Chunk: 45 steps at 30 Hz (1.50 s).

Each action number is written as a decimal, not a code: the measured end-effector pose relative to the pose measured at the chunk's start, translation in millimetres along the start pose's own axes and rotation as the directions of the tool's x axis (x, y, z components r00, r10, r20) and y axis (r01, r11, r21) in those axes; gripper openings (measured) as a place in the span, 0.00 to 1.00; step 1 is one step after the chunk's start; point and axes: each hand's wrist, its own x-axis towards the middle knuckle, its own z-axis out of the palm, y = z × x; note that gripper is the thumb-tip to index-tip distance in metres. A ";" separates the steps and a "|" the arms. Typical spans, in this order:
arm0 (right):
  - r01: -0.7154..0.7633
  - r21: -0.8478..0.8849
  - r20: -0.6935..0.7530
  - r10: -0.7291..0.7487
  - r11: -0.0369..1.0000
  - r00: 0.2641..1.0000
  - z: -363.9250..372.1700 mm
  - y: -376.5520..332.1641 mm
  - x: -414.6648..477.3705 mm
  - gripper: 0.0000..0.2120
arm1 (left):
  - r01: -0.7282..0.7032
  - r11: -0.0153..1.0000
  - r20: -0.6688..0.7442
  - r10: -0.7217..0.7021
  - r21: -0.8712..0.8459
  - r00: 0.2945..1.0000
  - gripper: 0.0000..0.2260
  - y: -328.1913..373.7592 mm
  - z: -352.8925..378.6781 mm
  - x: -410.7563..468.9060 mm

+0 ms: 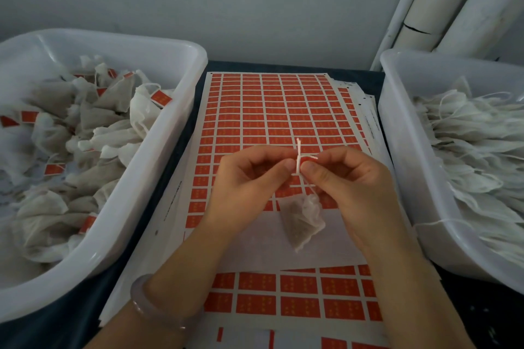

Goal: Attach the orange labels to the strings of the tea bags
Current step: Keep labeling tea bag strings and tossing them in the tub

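Orange label [309,159]: only a sliver shows btw the fingertips, right at the string [298,150]; can't tell if it's stuck on
Left hand [243,187]: thumb + forefinger pinch the string
Right hand [350,187]: pinches that label, rest of fingers curled
Tea bag [302,221]: hangs under both hands, over the label sheet [269,110]
Left bin [184,110]: tagged bags, cut off at frame edge
Right bin [397,136]: plain bags, also cut off
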 end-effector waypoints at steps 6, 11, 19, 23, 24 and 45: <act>0.042 0.001 0.009 -0.042 0.999 0.999 0.5 0.3 0.1 0.07 | 0.011 0.998 0.036 -0.008 -0.067 0.999 0.10 3.2 1.9 -1.7; 0.044 0.002 -0.010 -0.044 0.999 0.999 -1.9 1.6 0.9 0.09 | 0.008 0.999 0.020 -0.008 -0.032 1.000 0.10 1.6 1.9 -0.4; 0.119 -0.046 -0.018 -0.120 0.992 0.993 -2.1 1.7 1.2 0.04 | -0.013 1.000 0.016 0.013 0.000 1.000 0.11 1.8 2.1 -0.7; 0.156 -0.072 -0.035 -0.158 0.985 0.987 -1.2 0.4 0.0 0.05 | -0.025 1.000 0.017 0.024 0.018 1.000 0.11 2.0 2.0 -1.0; 0.158 -0.074 -0.039 -0.161 0.985 0.986 -1.1 0.3 -0.1 0.05 | -0.025 1.000 0.018 0.025 0.019 1.000 0.11 2.1 2.0 -1.0; 0.112 -0.143 -0.012 -0.115 0.983 0.993 -2.7 2.5 0.6 0.12 | -0.040 0.999 0.016 0.040 0.011 0.999 0.10 1.8 1.9 -1.4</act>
